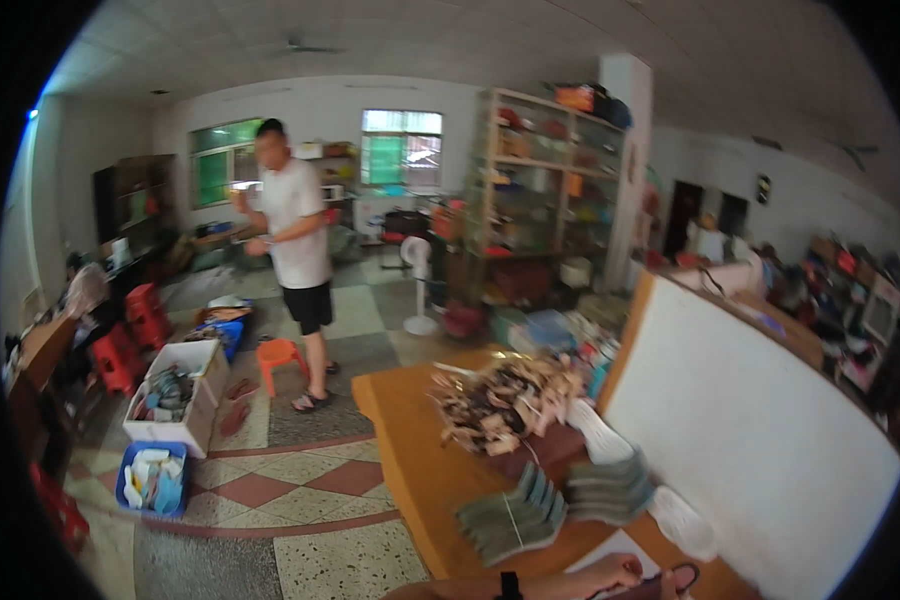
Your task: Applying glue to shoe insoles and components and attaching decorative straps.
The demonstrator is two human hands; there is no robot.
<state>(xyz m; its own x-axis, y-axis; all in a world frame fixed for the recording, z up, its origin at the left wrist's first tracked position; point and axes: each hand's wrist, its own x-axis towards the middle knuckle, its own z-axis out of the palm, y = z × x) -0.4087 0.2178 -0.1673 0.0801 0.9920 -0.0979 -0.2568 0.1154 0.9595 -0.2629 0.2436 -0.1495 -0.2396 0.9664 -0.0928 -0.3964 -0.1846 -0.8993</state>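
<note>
At the lower edge, my left hand is over the table beside a white sheet, its fingers curled closed. A black band circles that wrist. My right hand is close by, cut off by the frame edge, its fingers hard to make out. Between the hands lies a dark reddish piece, partly hidden. Just beyond are two grey-green stacks of flat pieces, the left stack tied with string and the right stack. White shoe soles lie along the right side.
A heap of tan and brown strips covers the far part of the wooden table. A white partition borders its right. On the floor stand a white bin, blue basket, orange stool and fan. A person stands beyond.
</note>
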